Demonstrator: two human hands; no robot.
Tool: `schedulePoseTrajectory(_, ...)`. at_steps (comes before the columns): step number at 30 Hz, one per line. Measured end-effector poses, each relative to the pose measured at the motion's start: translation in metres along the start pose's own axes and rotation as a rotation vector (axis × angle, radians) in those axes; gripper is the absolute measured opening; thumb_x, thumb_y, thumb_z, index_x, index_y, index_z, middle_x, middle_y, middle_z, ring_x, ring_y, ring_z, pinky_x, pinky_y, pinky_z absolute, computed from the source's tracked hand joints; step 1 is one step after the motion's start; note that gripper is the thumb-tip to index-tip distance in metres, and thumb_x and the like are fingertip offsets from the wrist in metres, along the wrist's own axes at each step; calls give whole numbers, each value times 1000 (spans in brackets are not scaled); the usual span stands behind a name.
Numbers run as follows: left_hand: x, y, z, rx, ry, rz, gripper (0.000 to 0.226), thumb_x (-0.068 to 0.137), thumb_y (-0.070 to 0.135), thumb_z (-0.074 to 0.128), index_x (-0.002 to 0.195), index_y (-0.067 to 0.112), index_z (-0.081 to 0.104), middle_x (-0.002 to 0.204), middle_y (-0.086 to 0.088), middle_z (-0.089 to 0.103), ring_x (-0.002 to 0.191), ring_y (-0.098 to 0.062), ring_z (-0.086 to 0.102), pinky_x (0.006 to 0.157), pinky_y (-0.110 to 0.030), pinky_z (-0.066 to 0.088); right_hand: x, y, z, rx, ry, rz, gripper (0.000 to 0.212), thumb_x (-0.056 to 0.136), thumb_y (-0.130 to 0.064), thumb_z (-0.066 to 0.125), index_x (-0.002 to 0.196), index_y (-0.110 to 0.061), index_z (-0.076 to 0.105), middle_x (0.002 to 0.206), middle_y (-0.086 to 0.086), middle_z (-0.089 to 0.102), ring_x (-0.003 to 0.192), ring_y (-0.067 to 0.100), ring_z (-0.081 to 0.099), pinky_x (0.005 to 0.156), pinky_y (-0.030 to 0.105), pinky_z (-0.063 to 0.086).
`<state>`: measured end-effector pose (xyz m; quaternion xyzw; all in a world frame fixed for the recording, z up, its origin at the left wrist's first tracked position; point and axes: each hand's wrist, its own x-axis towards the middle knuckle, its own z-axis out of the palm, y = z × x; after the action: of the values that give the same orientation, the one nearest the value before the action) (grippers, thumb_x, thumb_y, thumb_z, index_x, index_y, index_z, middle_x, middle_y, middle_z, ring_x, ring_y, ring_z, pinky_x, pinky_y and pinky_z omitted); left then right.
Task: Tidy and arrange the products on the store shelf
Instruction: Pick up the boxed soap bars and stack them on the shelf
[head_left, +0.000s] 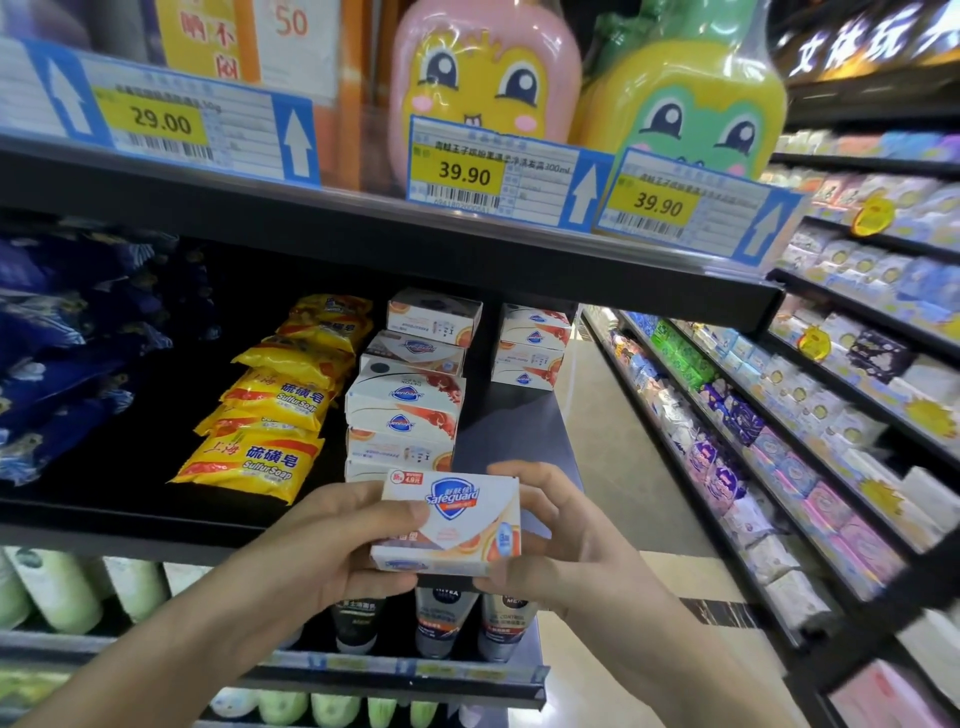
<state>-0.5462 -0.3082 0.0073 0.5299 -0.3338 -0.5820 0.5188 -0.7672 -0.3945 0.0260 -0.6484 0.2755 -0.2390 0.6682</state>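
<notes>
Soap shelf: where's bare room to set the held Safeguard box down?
Both hands, left hand and right hand, hold the Safeguard box. Bare shelf floor lies right of the front Safeguard stack, before the rear right stack. Crowded left: sulfur soap packs, blue packs.

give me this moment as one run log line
left hand: holds safeguard soap box | right hand: holds same box | box: in front of white soap stack | yellow sulfur soap: left of stack
</notes>
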Motion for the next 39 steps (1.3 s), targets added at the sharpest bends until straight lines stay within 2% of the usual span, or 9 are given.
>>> schedulePoseTrajectory(9,-5,2,-1,87,4,109,41,83,30,78,123,24,73,119,-4,78,110,-22,75,82,-29,64,-2,-3,-1,7,31,-4,59,74,-12,78,123,-42,63,125,-2,70,115,31,69,93,48,59)
schedulePoseTrajectory(16,-11,6,6,149,43,204,46,81,24,78,126,20,66,115,-1,79,105,-18,77,78,-21,61,-5,-18,2,10,49,96,56,73,-48,81,125,-36,64,117,2,75,105,24,74,82,34,59)
schedulePoseTrajectory(19,-14,6,6,152,64,269,48,79,17,78,125,19,65,115,1,79,106,-16,76,80,-21,61,-8,-10,-8,22,81,52,16,107,-20,54,103,-7,63,125,16,68,83,17,66,70,21,53)
schedulePoseTrajectory(21,-15,7,7,167,71,312,47,81,10,78,125,18,65,116,1,79,108,-15,75,83,-21,61,-3,-5,-4,-10,44,69,33,111,-13,42,82,-6,56,110,13,64,72,16,57,58,14,48)
schedulePoseTrajectory(25,-16,5,5,198,71,387,54,74,11,80,126,14,65,120,-2,77,112,-18,74,90,-25,61,6,-21,2,17,86,230,44,83,-59,69,113,-27,69,108,7,78,95,29,76,74,35,61)
schedulePoseTrajectory(30,-15,1,3,228,60,421,53,73,11,81,123,14,65,120,-2,77,112,-18,74,87,-24,60,5,-20,3,-3,23,197,48,80,-58,75,114,-27,62,110,5,78,102,21,75,76,26,58)
schedulePoseTrajectory(34,-15,-1,4,198,79,399,52,75,17,80,125,19,65,120,1,77,112,-16,74,86,-23,60,5,-13,5,-110,52,-20,67,65,-56,85,125,-43,57,124,-13,69,114,12,69,91,31,58)
schedulePoseTrajectory(36,-15,0,5,180,109,390,51,75,21,81,124,22,66,118,3,78,110,-15,75,85,-22,60,0,-12,6,-417,127,-223,81,65,-57,86,135,-55,46,134,-23,57,126,3,57,96,24,55)
schedulePoseTrajectory(39,-14,4,6,133,166,361,48,74,25,81,121,23,70,111,3,80,103,-15,77,78,-19,61,2,-4,4,-940,181,-566,84,76,-50,81,147,-50,37,153,-23,32,145,11,37,106,20,42)
